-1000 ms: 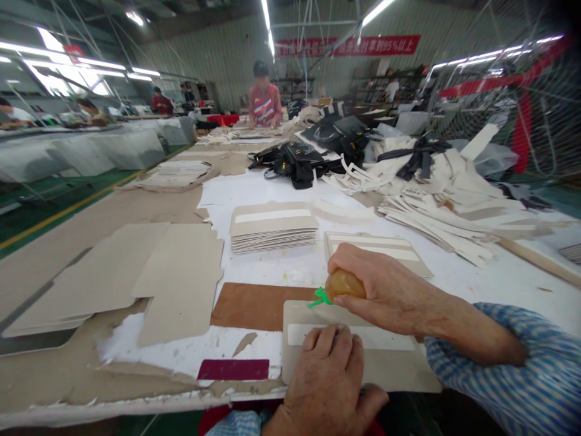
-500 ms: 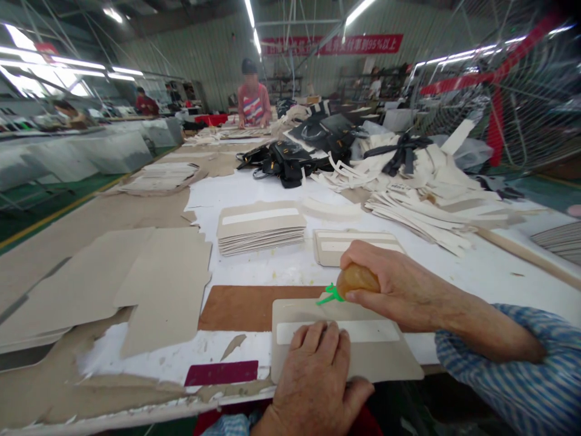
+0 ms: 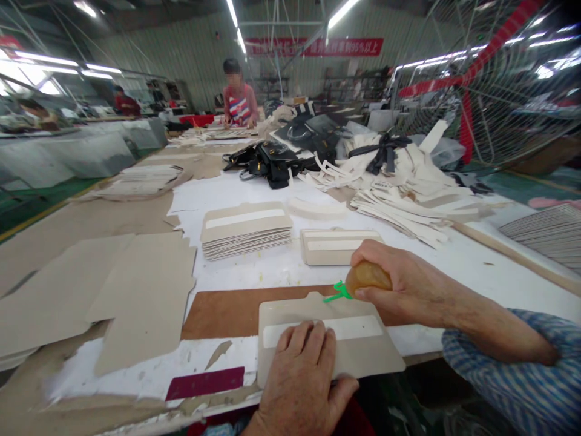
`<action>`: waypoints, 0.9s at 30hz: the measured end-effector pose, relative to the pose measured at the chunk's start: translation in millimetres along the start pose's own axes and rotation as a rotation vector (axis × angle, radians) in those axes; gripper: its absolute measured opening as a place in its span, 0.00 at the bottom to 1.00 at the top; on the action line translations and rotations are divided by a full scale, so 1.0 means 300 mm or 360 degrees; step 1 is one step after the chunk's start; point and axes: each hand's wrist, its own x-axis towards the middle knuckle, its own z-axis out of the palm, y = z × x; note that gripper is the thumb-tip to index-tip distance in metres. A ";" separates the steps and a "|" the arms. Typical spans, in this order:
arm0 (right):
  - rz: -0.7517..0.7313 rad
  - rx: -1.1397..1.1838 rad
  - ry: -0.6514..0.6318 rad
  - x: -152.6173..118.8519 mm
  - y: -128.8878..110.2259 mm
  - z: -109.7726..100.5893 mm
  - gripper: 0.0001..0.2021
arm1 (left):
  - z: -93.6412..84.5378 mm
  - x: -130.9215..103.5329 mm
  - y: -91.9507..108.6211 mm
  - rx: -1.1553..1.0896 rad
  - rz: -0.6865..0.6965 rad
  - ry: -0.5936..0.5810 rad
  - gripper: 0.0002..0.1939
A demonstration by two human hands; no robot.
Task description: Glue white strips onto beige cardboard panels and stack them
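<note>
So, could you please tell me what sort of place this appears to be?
It looks like a factory workshop, possibly for bags: a long worktable holds a stack of beige panels and a heap of black pieces, and a red banner hangs at the back.

Amber bottle (image 3: pixel 370 277): one
Green nozzle (image 3: pixel 340 292): one
White-banded panel (image 3: pixel 363 356) at the near edge: one
Stacks of such panels (image 3: pixel 247 225): two (layers too tightly piled to count)
Brown piece (image 3: pixel 227 312): one
Maroon strip (image 3: pixel 205 384): one
Red-bladed fan (image 3: pixel 467 80): one
Red banner (image 3: pixel 342 47): one
Black items (image 3: pixel 272 166): several
Cream strips (image 3: pixel 402 215): many
</note>
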 end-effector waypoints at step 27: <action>0.0500 0.0140 0.0272 -0.200 0.225 -0.041 0.13 | -0.021 0.009 -0.018 0.0098 0.0109 0.0016 0.27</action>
